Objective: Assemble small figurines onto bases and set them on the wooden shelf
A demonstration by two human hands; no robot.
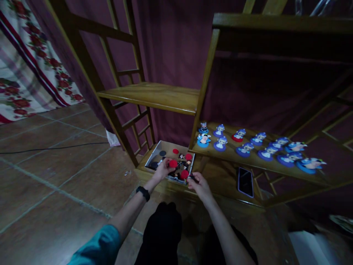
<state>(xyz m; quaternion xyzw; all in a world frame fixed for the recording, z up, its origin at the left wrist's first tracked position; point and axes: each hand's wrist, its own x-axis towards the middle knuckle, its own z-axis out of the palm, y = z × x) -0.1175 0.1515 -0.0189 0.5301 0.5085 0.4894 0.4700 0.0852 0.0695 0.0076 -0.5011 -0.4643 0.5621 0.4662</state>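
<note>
My left hand (163,170) is over a shallow cardboard box (154,150), its fingers closed on the edge of a round red base (173,163). At the box's front right corner, my right hand (200,186) pinches a small dark figurine (193,178), partly hidden by the fingers. Inside the box lie more red bases (184,174), dark round bases (162,153) and several small figurines (182,156) with dark clothes. A black band (143,193) is on my left wrist.
Two rows of small figures on round bases (220,143) stand on the shelf (228,156) to the right. Below lies a phone (245,182). A wooden upright (205,77) and an upper board (154,96) frame the box. A black cable (55,148) crosses the tiled floor.
</note>
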